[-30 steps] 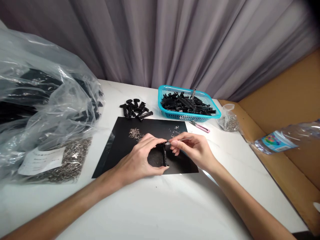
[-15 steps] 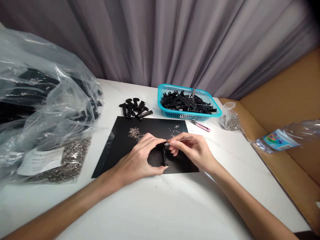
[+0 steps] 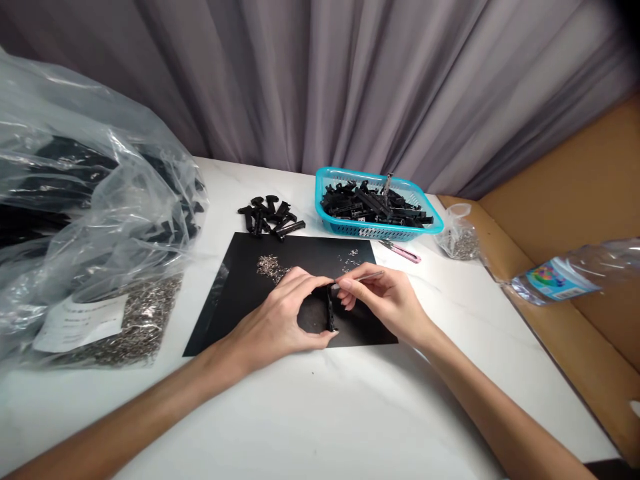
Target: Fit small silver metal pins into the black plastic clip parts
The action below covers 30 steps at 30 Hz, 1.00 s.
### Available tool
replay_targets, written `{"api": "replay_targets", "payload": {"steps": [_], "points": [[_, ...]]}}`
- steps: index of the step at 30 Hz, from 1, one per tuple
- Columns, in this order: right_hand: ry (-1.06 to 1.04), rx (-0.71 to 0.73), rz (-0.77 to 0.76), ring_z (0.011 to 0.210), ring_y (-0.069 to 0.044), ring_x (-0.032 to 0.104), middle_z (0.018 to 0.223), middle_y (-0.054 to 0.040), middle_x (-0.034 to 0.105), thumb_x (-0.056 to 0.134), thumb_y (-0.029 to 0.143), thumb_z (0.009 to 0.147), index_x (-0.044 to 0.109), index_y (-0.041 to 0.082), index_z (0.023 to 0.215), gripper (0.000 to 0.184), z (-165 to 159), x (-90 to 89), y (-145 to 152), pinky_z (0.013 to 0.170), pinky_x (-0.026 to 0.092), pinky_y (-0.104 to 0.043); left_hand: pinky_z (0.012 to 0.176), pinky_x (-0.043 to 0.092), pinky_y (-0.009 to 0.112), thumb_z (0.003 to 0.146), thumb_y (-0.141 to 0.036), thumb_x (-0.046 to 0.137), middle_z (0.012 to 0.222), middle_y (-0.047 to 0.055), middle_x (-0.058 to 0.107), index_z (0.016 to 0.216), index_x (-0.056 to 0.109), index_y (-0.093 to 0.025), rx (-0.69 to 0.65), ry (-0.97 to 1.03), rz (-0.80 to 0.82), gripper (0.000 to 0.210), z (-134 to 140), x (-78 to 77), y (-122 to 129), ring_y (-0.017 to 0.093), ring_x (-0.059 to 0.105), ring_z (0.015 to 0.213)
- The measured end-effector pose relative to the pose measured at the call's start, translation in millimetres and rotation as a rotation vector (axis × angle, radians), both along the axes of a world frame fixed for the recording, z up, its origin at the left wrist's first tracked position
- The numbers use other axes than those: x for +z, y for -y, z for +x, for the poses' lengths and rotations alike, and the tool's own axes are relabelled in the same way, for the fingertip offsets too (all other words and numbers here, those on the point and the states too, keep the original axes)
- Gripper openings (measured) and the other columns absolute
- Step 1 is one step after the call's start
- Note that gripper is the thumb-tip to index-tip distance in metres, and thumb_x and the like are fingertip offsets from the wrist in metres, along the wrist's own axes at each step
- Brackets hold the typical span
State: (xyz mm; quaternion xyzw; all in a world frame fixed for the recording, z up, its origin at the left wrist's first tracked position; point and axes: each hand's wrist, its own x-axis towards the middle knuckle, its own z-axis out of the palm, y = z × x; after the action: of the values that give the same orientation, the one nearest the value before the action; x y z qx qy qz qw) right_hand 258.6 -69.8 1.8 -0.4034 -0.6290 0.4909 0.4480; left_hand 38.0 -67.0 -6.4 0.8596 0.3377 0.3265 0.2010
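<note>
My left hand [image 3: 285, 310] grips a slim black plastic part [image 3: 330, 312] by its two ends, between thumb and fingers, above a black mat [image 3: 220, 313]. In my right hand [image 3: 383, 293] is a thin metal tool, perhaps tweezers [image 3: 371, 276], pinched between thumb and fingers. Its tip meets the far end of the black part; my fingers hide the exact contact. Behind my left hand a pile of tiny metal pieces [image 3: 270, 267] lies on the mat, and a smaller scatter of metal pieces [image 3: 353, 253] lies behind my right hand.
Loose black parts [image 3: 273, 217] lie behind the mat. A blue basket [image 3: 380, 233] holds many more, with a pink-handled cutter [image 3: 403, 252] in front. Big plastic bags [image 3: 100, 167] fill the left. A small bag of metal pieces [image 3: 463, 241] and a bottle [image 3: 560, 277] are right.
Almost nothing differs. The black part and the fingers of my right hand have shifted very slightly; both holds are the same.
</note>
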Motion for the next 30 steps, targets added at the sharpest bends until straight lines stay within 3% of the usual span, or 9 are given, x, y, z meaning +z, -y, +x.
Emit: {"api": "replay_targets", "payload": {"steps": [6,10,13,15,18,22,30], "points": [[0.214,-0.184,0.296,0.081,-0.016,0.066,0.089,-0.0051,0.069,0.053,0.044,0.107,0.068,0.020,0.090,0.033,7,12.5,2,0.077,0.056,-0.030,0.094,0.059,0.038,0.075,-0.024,0.084,0.111,0.005,0.066,0.130,0.059,-0.022,0.046,-0.020,-0.032,0.061,-1,-0.6,1,0.023,0.062,0.107],[0.284,-0.106,0.283,0.078,-0.016,0.065,0.089,-0.0044,0.067,0.052,0.041,0.107,0.066,0.020,0.092,0.029,6,15.4,5,0.074,0.054,-0.029,0.093,0.059,0.038,0.073,-0.023,0.085,0.111,0.004,0.067,0.128,0.058,-0.023,0.075,-0.002,-0.023,0.061,-2,-1.8,1,0.023,0.063,0.106],[0.393,-0.088,0.344,0.083,-0.017,0.062,0.089,-0.0052,0.064,0.044,0.038,0.110,0.059,0.021,0.083,0.035,3,11.4,8,0.079,0.051,-0.031,0.092,0.058,0.038,0.072,-0.023,0.086,0.112,0.004,0.067,0.124,0.057,-0.023,0.106,0.014,0.005,0.059,-2,-2.6,0,0.024,0.062,0.105],[0.464,-0.081,0.327,0.077,-0.017,0.061,0.085,-0.0042,0.062,0.037,0.037,0.111,0.055,0.021,0.085,0.036,0,6.9,10,0.075,0.050,-0.030,0.090,0.058,0.038,0.072,-0.022,0.085,0.111,0.004,0.067,0.122,0.057,-0.023,0.119,0.017,0.024,0.058,-1,-2.4,0,0.024,0.061,0.104],[0.603,-0.048,0.274,0.067,-0.016,0.061,0.081,-0.0014,0.064,0.034,0.036,0.112,0.058,0.022,0.111,0.028,-5,0.4,15,0.065,0.047,-0.028,0.089,0.057,0.038,0.073,-0.020,0.083,0.110,0.004,0.066,0.119,0.057,-0.022,0.135,0.018,0.041,0.054,0,-2.1,0,0.024,0.060,0.104],[0.716,-0.062,0.351,0.062,-0.018,0.064,0.087,-0.0032,0.071,0.037,0.032,0.110,0.044,0.024,0.144,0.035,-12,-4.8,19,0.057,0.045,-0.027,0.088,0.057,0.039,0.072,-0.021,0.084,0.108,0.005,0.065,0.118,0.056,-0.021,0.158,0.026,0.035,0.053,1,-3.0,0,0.024,0.060,0.103],[0.695,-0.096,0.359,0.069,-0.019,0.072,0.099,-0.0064,0.076,0.034,0.030,0.111,0.050,0.024,0.131,0.026,-19,-7.3,19,0.058,0.051,-0.027,0.092,0.058,0.040,0.072,-0.020,0.082,0.109,0.004,0.066,0.115,0.057,-0.023,0.151,0.027,0.001,0.050,2,-1.0,1,0.025,0.062,0.105]]}}
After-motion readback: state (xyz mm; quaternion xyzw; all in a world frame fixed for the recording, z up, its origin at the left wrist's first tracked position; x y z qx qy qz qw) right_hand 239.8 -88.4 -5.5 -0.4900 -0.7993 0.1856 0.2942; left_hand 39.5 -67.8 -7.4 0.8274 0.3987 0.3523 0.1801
